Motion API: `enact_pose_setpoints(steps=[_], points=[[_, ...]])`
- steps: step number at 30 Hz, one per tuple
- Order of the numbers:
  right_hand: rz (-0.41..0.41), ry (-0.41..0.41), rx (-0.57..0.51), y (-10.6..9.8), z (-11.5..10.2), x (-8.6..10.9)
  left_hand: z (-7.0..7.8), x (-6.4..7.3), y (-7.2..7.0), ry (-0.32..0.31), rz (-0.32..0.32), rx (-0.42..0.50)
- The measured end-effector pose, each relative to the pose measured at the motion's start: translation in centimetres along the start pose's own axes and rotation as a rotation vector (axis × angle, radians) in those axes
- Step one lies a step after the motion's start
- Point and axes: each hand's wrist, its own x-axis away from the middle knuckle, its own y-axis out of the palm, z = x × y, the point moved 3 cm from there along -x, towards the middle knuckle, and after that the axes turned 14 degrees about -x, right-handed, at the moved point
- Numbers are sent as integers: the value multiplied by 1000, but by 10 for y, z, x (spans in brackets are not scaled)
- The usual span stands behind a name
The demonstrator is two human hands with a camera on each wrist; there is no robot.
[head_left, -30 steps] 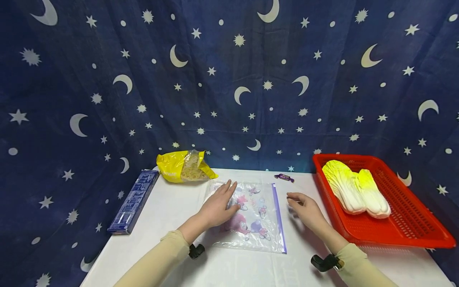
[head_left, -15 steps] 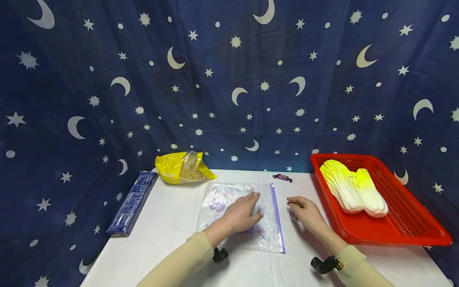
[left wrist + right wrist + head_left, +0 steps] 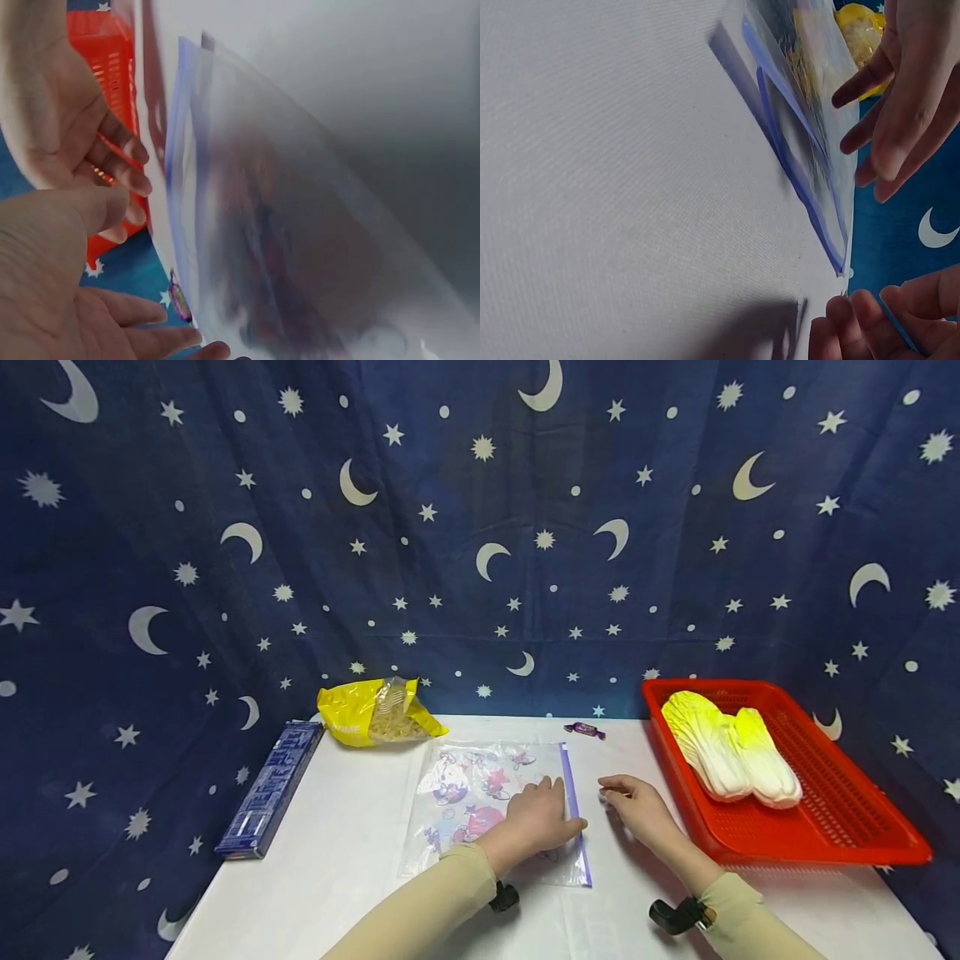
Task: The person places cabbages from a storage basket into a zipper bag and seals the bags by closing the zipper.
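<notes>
A clear zip bag (image 3: 457,793) with pink and purple cartoon prints lies flat on the white table, its purple zip edge (image 3: 568,777) on the right. My left hand (image 3: 538,817) is over the bag's right part, fingers loosely bent and thumb near the zip edge; it holds nothing. In the right wrist view that hand (image 3: 915,97) appears just above the bag, and the two purple strips (image 3: 791,176) stand slightly apart. Right of the bag, my right hand (image 3: 643,808) hovers with relaxed fingers and nothing in them. A purple-wrapped candy (image 3: 585,730) lies behind.
At the right stands a red plastic basket (image 3: 862,835) with two napa cabbages (image 3: 731,752) in it. A yellow pasta bag (image 3: 378,714) sits at the back left, near a long blue box (image 3: 272,789) on the left edge. A starry blue curtain (image 3: 480,527) hangs behind the table.
My left hand has slid rightward across the bag, from its left-middle to the zip edge. The right hand has stayed nearly still. The view has shifted slightly.
</notes>
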Motion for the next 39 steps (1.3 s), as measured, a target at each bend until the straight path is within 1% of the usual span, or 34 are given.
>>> enact_pose_setpoints(steps=[3,6,13,18,22,25,29,33,36,39], points=[[2,2,-1,1,-1,1,5,-2,3,-50,-2,-20],[0,14,-3,2,-2,2,9,-2,7,-74,-1,-43],[-3,51,-7,4,0,0,15,-8,19,-99,-9,-103],[-4,69,-33,5,4,-2,14,-10,22,-99,-19,-102],[-16,68,-50,7,5,-2,9,-10,18,-75,-48,-45],[-27,59,-63,8,3,-1,3,-7,15,-46,-63,38],[-34,48,-90,12,2,0,-6,-3,9,-4,-46,150],[-47,39,-107,17,2,-1,-13,-2,6,28,-10,205],[-56,32,-100,21,1,-3,-16,-2,5,37,11,243],[-56,27,-100,25,1,-6,-19,-3,7,38,13,300]])
